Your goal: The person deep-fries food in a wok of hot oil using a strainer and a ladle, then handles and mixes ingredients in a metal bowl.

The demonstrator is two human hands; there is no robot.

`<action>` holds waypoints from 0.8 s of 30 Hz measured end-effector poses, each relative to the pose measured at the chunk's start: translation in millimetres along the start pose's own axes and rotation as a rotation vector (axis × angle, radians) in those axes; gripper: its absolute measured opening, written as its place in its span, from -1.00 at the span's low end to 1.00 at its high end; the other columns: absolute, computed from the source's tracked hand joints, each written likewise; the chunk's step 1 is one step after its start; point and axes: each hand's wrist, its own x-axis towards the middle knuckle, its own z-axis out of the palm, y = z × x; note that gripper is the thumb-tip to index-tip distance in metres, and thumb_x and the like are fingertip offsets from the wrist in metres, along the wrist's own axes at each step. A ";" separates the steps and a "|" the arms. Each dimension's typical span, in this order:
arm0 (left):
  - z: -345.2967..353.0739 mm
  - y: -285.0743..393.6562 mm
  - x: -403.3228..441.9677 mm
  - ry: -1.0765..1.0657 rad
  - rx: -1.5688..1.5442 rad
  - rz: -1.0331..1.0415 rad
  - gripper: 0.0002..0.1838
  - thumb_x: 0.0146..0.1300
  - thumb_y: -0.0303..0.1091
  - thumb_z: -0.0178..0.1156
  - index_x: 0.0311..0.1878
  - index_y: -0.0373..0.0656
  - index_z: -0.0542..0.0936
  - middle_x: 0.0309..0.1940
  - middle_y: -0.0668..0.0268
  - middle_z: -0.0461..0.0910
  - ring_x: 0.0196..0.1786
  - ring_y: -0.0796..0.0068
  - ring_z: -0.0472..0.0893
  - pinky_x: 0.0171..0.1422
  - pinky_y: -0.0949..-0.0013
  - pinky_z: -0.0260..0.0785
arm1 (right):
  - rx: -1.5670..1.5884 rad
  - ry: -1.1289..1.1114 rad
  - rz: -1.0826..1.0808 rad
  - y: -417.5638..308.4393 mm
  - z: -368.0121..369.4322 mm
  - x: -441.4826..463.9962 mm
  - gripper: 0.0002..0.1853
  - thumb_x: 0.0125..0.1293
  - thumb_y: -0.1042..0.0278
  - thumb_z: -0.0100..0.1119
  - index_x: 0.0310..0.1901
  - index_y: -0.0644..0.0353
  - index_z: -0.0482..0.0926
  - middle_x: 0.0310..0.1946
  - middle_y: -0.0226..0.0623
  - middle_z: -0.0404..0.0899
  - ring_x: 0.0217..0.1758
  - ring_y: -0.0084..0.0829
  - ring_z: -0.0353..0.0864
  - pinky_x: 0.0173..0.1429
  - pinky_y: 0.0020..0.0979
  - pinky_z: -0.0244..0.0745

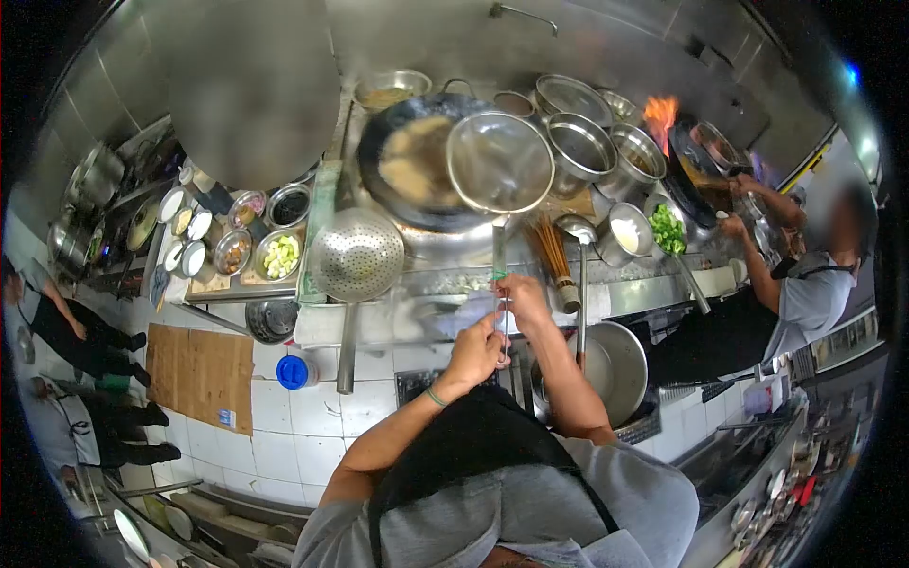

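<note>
My right hand [523,301] is closed round the handle of a large round strainer [500,163], whose mesh head is over the right side of a dark wok [386,156]. Pale brownish liquid or foam [414,159] shows in the wok. Just left of and below that hand, my left hand [475,355] has its fingers bent together near the handle's lower end; what they hold is too small to make out. A perforated ladle [357,256] rests on the counter edge to the left, its handle pointing toward me.
Metal pots [580,147] stand right of the wok, near a bamboo brush [555,265] and a ladle [575,227]. Ingredient bowls [280,257] are at left. A co-worker [814,284] works beside a flame [660,118] at right. Two people stand far left. A big pot [615,369] sits low.
</note>
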 end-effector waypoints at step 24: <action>-34.1 -6.7 133.6 -0.040 -0.227 -0.163 -0.57 0.41 -0.10 0.14 -0.05 -0.38 0.58 -0.24 0.21 0.64 -0.22 0.38 0.62 -0.27 0.39 0.47 | 0.566 -0.309 0.227 -3.8 17.0 -61.1 -0.81 0.53 0.23 -0.08 0.01 0.08 0.44 -0.48 -0.47 0.33 -0.61 -0.60 0.22 -0.57 -0.47 0.16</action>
